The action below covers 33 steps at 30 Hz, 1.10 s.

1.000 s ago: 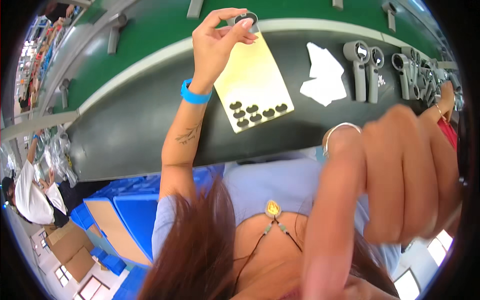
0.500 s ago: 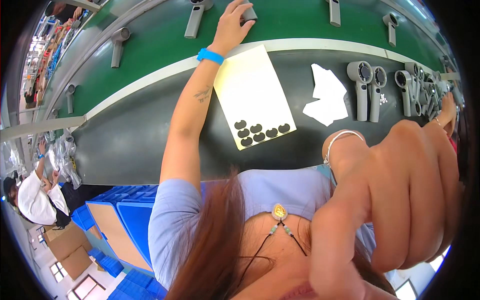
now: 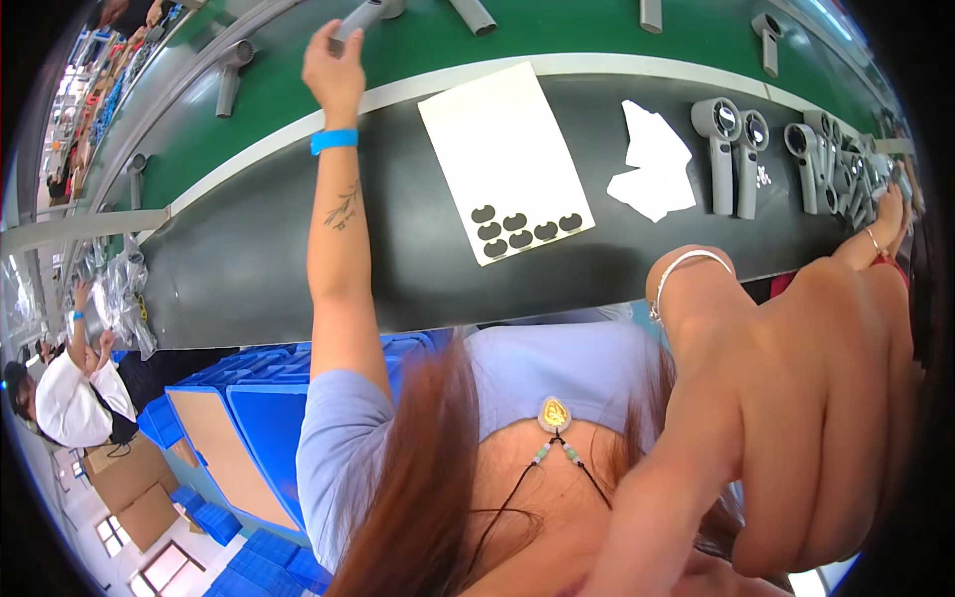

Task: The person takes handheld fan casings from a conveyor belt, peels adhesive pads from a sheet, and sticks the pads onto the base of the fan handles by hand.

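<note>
My left hand (image 3: 335,72) reaches out over the green belt at the far side, its fingers closed around the grey handle of a handheld fan (image 3: 360,18). That fan's head is partly cut off by the upper edge. To its right lies another grey fan handle (image 3: 473,15). My right hand (image 3: 796,398) is raised close to the camera on the right, with curled fingers; whatever they hold, if anything, is hidden. Between my arms, a pale sheet (image 3: 512,149) with several black rounded stickers (image 3: 517,239) along its near end lies on the dark table.
White paper pieces (image 3: 652,164) lie right of the sheet. Beyond them stand grouped handheld fans (image 3: 721,149), near another person's hand (image 3: 888,209). More fans (image 3: 231,80) rest on the belt (image 3: 567,30). Blue crates (image 3: 264,438) are stacked at lower left; another person (image 3: 80,398) sits farther left.
My left hand has let go of one fan, moved left and closed on another. The sheet and table sit slightly higher in view. My right hand stays raised, shifted a little.
</note>
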Available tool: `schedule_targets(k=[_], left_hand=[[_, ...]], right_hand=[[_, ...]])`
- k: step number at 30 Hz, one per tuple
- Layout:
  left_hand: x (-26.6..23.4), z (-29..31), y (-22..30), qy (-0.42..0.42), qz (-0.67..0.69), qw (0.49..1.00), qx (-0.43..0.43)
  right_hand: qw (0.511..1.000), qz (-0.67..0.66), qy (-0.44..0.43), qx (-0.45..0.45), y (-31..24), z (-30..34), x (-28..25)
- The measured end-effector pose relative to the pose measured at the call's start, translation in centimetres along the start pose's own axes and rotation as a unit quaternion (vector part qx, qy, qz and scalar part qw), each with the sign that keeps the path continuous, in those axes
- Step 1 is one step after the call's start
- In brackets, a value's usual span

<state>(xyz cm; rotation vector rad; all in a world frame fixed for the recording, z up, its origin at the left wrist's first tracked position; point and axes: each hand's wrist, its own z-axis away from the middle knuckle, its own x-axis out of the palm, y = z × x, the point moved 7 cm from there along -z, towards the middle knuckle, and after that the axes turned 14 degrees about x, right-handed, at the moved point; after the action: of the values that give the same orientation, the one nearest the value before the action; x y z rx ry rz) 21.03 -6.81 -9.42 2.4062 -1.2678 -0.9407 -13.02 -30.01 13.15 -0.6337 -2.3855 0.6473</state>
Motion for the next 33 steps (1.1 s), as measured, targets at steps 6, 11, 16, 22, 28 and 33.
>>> schedule_targets(k=[6,11,16,22,28,33], left_hand=[[-6.4,1.3,7.9,0.079,0.279,0.956,-0.044],[-9.6,6.0,12.5,-0.012,0.283,0.957,-0.061],[-9.9,9.4,15.6,-0.055,0.397,0.916,0.025],[-10.2,10.9,16.0,-0.076,0.391,0.916,0.041],[-10.1,11.3,16.4,-0.082,0.407,0.91,0.013],[-11.6,10.9,18.2,-0.053,0.439,0.895,0.058]], right_hand=[[0.997,0.026,0.061,0.05,1.9,0.8,-1.0],[0.843,0.357,0.244,0.321,12.4,5.8,-10.1],[0.654,0.593,0.239,0.404,19.5,12.5,-12.3],[0.599,0.68,0.223,0.36,20.8,12.4,-11.7],[0.596,0.667,0.24,0.377,20.9,12.0,-11.9],[0.577,0.65,0.251,0.425,21.0,12.2,-11.4]])
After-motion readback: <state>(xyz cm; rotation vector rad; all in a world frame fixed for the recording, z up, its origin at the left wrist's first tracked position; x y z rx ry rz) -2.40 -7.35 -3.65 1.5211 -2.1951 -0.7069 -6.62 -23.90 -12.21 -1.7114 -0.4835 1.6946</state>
